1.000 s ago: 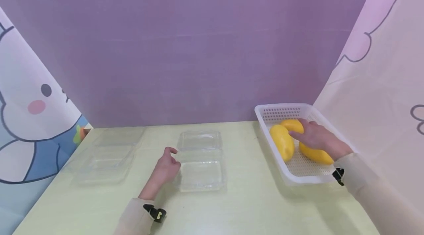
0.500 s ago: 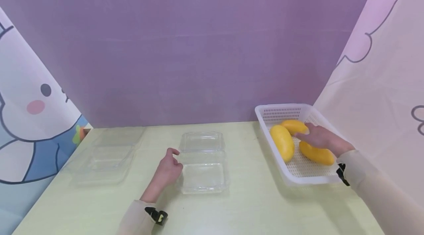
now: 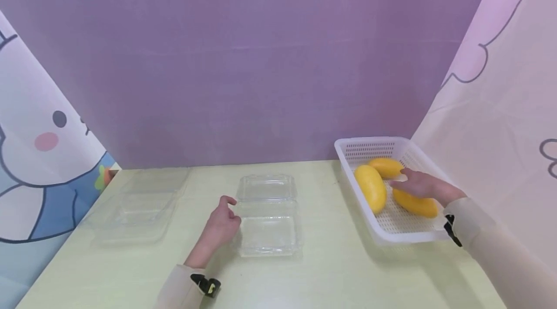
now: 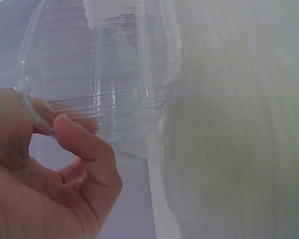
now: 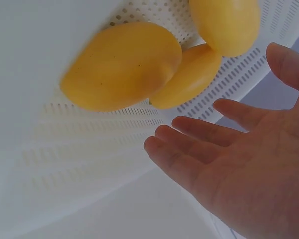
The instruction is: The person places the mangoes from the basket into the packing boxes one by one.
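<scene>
My left hand [image 3: 220, 226] pinches the left rim of a clear plastic clamshell box [image 3: 269, 232], which lies with its lid folded back. In the left wrist view, thumb and fingers [image 4: 84, 144] meet at the box's thin edge. Over a white perforated basket [image 3: 406, 238], my right hand [image 3: 421, 185] is spread with nothing in it. Three yellow mangoes lie in that basket: a large one [image 3: 371, 189] at the left, one [image 3: 386, 167] at the back, and one [image 3: 415, 204] partly beneath the hand. The right wrist view shows straight fingers [image 5: 199, 129] apart from the mangoes.
More clear plastic boxes [image 3: 139, 207] lie at the left of the pale green table [image 3: 261, 282]. A purple wall [image 3: 243, 67] rises behind the table. Printed cloths flank both sides, the right one [image 3: 505, 154] close to the basket.
My right hand has drawn back from the rear mango toward the front right, and that mango has shifted slightly right. My left hand and the box have moved a little right and nearer.
</scene>
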The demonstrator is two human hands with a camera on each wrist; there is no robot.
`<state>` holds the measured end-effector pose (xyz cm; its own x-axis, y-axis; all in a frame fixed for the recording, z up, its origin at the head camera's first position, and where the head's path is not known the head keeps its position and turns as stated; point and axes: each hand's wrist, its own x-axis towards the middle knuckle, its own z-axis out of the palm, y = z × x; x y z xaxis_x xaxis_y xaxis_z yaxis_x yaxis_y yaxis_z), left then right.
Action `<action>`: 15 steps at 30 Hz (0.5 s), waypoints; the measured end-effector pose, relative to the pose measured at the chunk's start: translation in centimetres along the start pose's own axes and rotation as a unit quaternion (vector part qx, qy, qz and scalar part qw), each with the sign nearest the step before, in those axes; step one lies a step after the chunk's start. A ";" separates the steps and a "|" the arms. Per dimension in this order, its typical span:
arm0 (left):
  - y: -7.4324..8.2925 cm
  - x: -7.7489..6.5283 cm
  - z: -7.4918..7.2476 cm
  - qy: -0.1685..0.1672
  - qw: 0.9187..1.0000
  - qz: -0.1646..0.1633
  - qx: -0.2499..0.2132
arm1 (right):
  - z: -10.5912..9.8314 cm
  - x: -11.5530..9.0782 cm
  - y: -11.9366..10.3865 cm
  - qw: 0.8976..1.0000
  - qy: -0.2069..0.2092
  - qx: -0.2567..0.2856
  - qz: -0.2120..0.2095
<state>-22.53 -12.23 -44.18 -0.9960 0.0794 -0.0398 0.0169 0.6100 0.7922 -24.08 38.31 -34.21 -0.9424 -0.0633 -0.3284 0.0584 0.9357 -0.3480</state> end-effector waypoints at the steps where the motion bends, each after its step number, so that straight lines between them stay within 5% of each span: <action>1: 0.0 0.0 0.0 0.000 1.000 0.001 0.000 | 0.0 0.1 0.1 1.000 -0.002 0.000 0.001; 15: 0.2 0.0 0.0 0.003 1.000 0.004 0.006 | 0.2 -0.1 1.1 0.999 -0.034 -0.012 0.010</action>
<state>-22.49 -12.16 -44.03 -0.9963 0.0806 -0.0297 0.0266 0.6183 0.7855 -23.81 39.24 -34.75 -0.9164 -0.0675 -0.3945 0.0682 0.9449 -0.3202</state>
